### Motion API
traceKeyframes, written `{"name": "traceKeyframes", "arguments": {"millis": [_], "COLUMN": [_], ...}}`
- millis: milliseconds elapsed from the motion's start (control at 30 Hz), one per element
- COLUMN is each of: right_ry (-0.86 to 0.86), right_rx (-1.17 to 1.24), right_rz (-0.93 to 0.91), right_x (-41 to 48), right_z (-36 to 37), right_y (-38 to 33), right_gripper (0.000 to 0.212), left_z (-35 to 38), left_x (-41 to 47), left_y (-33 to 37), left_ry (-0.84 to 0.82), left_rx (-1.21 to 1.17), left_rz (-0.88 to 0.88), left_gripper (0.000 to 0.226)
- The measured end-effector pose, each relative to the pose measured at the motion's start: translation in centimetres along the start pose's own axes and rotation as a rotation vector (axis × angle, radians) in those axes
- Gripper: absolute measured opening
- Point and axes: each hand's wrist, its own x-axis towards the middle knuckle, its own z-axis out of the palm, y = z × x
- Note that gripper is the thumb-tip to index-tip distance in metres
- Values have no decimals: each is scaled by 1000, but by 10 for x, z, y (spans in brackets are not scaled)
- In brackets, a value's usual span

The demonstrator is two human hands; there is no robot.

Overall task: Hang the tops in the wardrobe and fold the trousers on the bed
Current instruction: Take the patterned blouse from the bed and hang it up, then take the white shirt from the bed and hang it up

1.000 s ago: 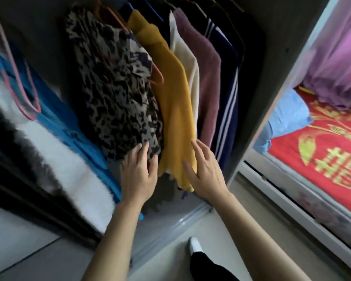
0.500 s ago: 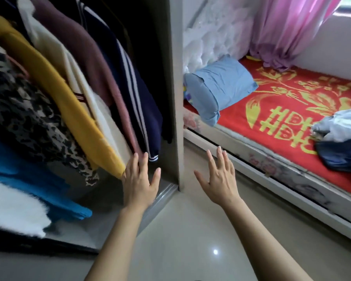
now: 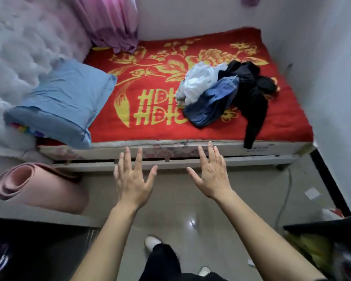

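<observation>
Head camera looks down over both forearms, stretched forward above the tiled floor (image 3: 170, 209). The left hand (image 3: 133, 179) and the right hand (image 3: 211, 175) are both spread wide, backs up, fingers straight and fanned apart, thumbs angled toward each other; neither holds or touches anything. Their fingertips appear against the pale side rail of the bed (image 3: 272, 148), which runs across the view just beyond them. The mattress is covered by a red blanket (image 3: 150, 126) with a yellow flower and character pattern. The clothes lie in a loose heap on the blanket's right half, well apart from both hands: a white garment (image 3: 199, 82) on the left of the heap, a blue denim garment (image 3: 211, 104) in front of it, and a black garment (image 3: 251, 98) on the right, one black end hanging over the bed's near edge. Which of these are trousers cannot be told. At the left end a light blue pillow (image 3: 63, 102) leans against a pale tufted headboard (image 3: 18, 47), and a pink curtain (image 3: 114, 23) hangs down onto the far corner of the blanket. A rolled pink mat (image 3: 34, 185) lies beside the left hand, below the pillow. A grey cable (image 3: 286, 195) trails over the floor near the right wall (image 3: 332, 78), with a scrap of paper (image 3: 311, 193) next to it. Between the forearms, a white shoe (image 3: 152, 242) and a dark trouser leg (image 3: 162, 262) of the person show.
</observation>
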Motion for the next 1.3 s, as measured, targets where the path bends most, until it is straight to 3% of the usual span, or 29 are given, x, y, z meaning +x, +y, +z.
{"name": "traceKeyframes", "arguments": {"millis": [367, 600, 833, 1100, 1300], "right_ry": [-26, 54, -7, -245, -289], "right_rx": [-22, 20, 97, 189, 151], "right_rz": [306, 428, 404, 313, 221], "right_x": [185, 321, 438, 558, 644], "right_z": [-17, -63, -61, -29, 7], "right_y": [104, 152, 228, 315, 342], "right_gripper": [88, 89, 87, 88, 88], "left_z": [107, 129, 195, 275, 332], "left_x": [254, 431, 544, 610, 679], "left_y": [96, 153, 221, 282, 286], "left_ry": [-271, -305, -353, -469, -428], "left_rx": [-41, 29, 100, 159, 155], "left_rz": [171, 284, 268, 56, 31], "left_gripper": [78, 79, 76, 73, 80]}}
